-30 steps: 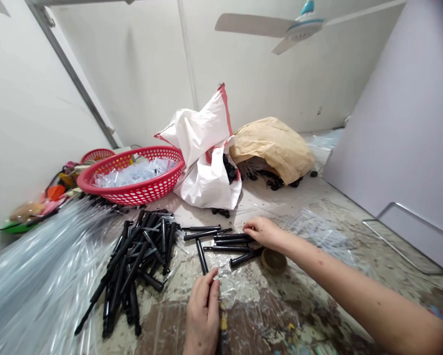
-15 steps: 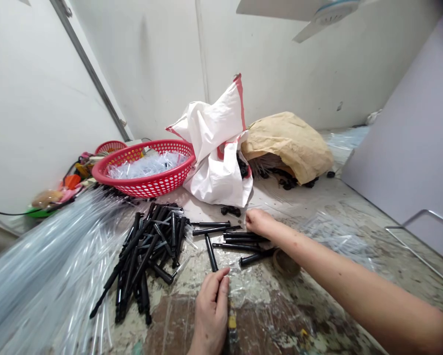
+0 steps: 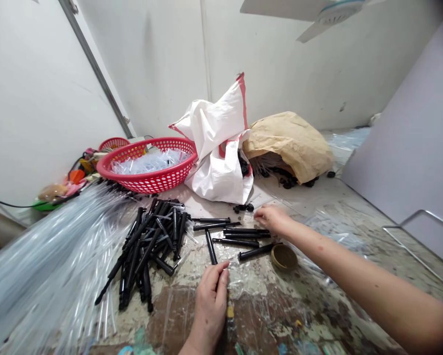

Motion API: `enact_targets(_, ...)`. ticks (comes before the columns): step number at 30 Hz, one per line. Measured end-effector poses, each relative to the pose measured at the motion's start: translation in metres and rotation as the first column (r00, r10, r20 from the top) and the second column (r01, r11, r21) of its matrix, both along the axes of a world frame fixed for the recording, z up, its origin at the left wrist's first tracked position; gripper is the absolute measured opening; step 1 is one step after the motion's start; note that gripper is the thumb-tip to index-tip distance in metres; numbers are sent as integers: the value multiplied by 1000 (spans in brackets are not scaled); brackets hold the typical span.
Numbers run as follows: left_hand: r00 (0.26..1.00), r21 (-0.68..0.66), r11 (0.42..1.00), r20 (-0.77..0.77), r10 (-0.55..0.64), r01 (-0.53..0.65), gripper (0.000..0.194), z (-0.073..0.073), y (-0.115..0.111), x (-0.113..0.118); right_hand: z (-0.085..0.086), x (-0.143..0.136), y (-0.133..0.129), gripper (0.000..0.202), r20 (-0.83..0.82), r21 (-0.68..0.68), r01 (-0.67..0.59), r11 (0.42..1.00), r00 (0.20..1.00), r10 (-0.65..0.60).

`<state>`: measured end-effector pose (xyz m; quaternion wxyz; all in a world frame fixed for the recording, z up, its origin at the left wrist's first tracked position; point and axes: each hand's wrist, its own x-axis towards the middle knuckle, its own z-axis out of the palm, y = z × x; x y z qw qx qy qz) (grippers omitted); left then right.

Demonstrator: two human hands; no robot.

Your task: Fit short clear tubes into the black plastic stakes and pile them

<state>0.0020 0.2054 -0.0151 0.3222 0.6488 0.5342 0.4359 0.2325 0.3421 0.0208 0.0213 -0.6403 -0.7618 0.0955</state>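
Observation:
My left hand [image 3: 211, 296] is at the front middle of the worktop, fingers curled round a black plastic tube [image 3: 211, 246] that points away from me. Most of the grip is hidden by the hand itself. My right hand [image 3: 272, 218] reaches in from the right, its fingers bent together low over the surface; what they hold, if anything, does not show. Just left of those fingertips lie small black plastic parts [image 3: 244, 208]. Several loose black tubes [image 3: 241, 242] lie between my hands. A larger heap of black tubes [image 3: 151, 251] is on the left.
A small round brass-coloured bowl [image 3: 285, 258] stands below my right forearm. Long clear plastic tubes [image 3: 58, 261] spread over the left side. Behind are a red basket [image 3: 151, 185] of clear pieces, a white sack [image 3: 221, 172] and a brown paper bag [image 3: 291, 143]. Clear pieces [image 3: 332, 231] lie at right.
My right hand has shifted right, its fingers loosening slightly from a tighter fist. The small black parts beside it now lie further right. My left hand stays in place, and the bowl is more exposed.

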Motion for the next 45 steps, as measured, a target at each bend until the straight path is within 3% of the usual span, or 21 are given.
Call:
enact_targets(4,1000,-5,1000,3,2,-2,27,2,1,1,0,-21,-14,15,-16,-20,-91,996,996,90)
enact_targets(9,1000,15,1000,-8,20,-20,26,5,-1,1,4,-32,-19,11,-32,2,-79,997,996,79)
enact_targets(13,999,-4,999,17,37,-37,26,7,-2,-1,14,-28,-25,15,-115,41,-55,998,992,59)
enact_targets(17,988,-89,995,137,64,-52,29,7,-4,1,31,-26,-50,18,-257,36,-69,997,963,76)
enact_targets(20,946,-206,978,315,79,-14,41,4,-5,2,41,-33,-84,21,-487,-49,-97,994,871,61)
enact_targets(23,867,-218,976,491,82,31,52,3,-5,1,39,-51,-123,22,-677,-180,-132,975,736,-25)
enact_targets(25,827,-235,970,556,81,63,52,4,-5,-1,29,-67,-147,22,-727,-156,-155,976,687,-7)
enact_targets(28,780,-317,943,613,125,98,47,7,-6,-4,9,-87,-171,40,-812,-29,-213,977,575,101)
enact_targets(30,727,-355,928,666,168,111,45,8,-5,-4,2,-90,-179,43,-819,-10,-260,965,556,141)
enact_targets(33,647,-357,926,737,196,126,47,9,-4,-3,5,-71,-181,31,-791,-14,-233,972,598,132)
enact_targets(37,594,-358,925,774,218,128,49,15,-1,-1,13,1,-167,29,-700,-89,114,989,700,-144)
enact_targets(38,594,-366,920,774,217,142,48,16,-1,-1,12,22,-160,33,-634,-82,226,971,740,-226)
enact_targets(40,611,-386,903,766,200,187,45,19,-1,-1,8,61,-146,34,-370,76,373,925,872,-321)
enact_targets(42,633,-403,886,754,177,232,44,20,-1,-1,0,89,-132,28,-284,141,427,893,882,-377)
enact_targets(45,652,-418,876,738,174,240,46,20,0,0,-12,103,-117,30,-205,186,466,865,880,-429)
